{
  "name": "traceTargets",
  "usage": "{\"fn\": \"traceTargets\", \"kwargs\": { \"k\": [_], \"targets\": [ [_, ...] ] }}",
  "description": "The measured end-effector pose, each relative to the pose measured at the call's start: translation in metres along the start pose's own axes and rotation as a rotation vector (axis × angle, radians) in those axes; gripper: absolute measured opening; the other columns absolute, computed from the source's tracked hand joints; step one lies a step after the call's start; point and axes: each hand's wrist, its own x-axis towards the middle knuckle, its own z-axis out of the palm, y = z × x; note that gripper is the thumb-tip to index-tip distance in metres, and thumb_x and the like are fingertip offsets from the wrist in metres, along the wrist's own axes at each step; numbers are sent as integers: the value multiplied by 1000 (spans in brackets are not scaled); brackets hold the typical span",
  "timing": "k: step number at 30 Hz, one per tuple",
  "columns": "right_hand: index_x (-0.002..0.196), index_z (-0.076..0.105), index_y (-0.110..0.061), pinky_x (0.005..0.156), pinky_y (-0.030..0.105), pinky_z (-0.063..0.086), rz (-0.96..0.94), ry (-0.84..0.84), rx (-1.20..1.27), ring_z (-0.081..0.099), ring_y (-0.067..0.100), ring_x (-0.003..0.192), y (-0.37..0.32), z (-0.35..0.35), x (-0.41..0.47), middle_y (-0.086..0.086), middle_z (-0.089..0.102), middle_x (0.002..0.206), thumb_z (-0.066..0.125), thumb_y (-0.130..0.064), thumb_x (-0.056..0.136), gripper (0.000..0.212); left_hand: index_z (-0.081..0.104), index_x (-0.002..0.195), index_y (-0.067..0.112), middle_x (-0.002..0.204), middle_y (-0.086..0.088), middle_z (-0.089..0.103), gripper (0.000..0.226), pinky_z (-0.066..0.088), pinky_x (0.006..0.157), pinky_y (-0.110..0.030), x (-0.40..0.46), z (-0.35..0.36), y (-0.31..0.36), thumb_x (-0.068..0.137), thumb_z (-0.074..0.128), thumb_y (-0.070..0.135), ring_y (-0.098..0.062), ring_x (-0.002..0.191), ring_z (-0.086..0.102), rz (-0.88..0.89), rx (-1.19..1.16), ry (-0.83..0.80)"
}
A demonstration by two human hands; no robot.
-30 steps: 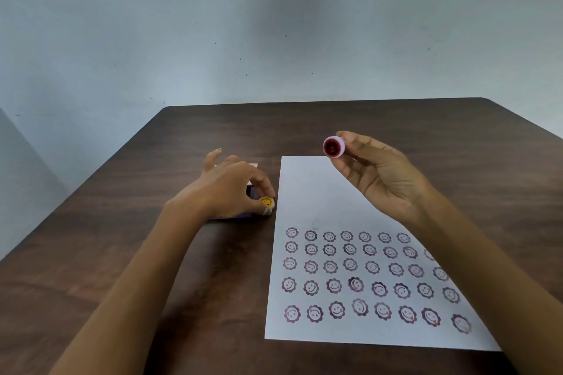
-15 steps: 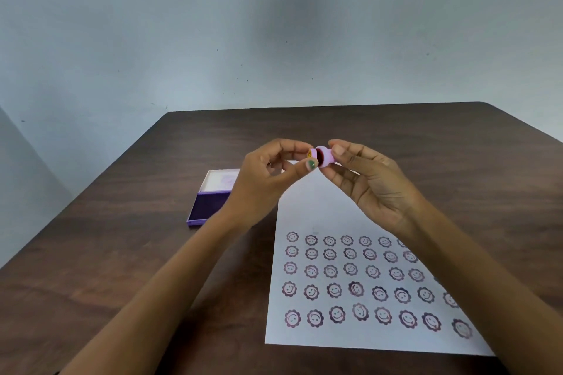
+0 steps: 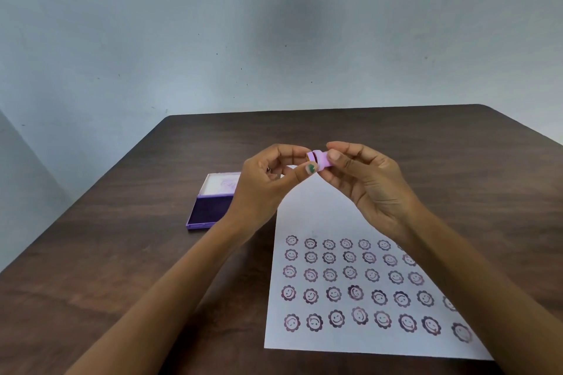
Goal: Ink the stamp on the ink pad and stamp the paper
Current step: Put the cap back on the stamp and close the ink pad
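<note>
We pinch the lilac stamp [image 3: 320, 160] between left hand [image 3: 268, 189] and right hand [image 3: 370, 184]; open ink pad [image 3: 210, 205] at nine o'clock.

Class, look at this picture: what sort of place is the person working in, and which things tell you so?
Probably a plain indoor desk set up for craft, not a workshop: a bare dark wooden table against a blank pale wall, with only an open ink pad and stamped paper.

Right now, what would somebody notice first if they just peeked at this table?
Probably the white paper on the table's right side, its near half covered in rows of purple smiley flower prints. Above it, the left hand and right hand pinch a small lilac stamp between them. An open purple ink pad lies left of the paper.
</note>
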Motion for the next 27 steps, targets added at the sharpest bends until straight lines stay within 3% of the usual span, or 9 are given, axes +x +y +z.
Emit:
{"fn": "traceTargets", "kwargs": {
  "k": [7,14,22,27],
  "targets": [
    [87,72,-10,69,28,57,-59,-16,-80,70,29,90,1,-1,0,12,75,93,74,-11,65,22,66,97,22,96,5,71,31,56,76,-25,0,0,1,70,69,35,-19,86,67,22,33,5],
    [86,71,-9,70,27,57,-88,-26,-109,70,28,87,3,-1,-1,10,75,88,74,-11,65,22,65,91,28,90,11,69,26,55,70,-18,0,0,-1,67,69,37,-12,81,66,45,51,20],
    [91,69,-5,71,28,58,-111,-2,-164,71,26,86,4,0,-3,9,75,88,73,-12,66,26,65,92,29,89,15,68,18,53,66,-13,1,1,-9,76,72,25,-5,79,65,68,72,35],
    [101,66,-4,79,32,57,-118,-32,-227,69,26,91,4,1,-5,15,70,102,70,-11,71,32,66,97,24,92,12,70,21,54,69,-16,2,0,-14,77,71,27,-10,83,66,41,69,47]
  ]
}}
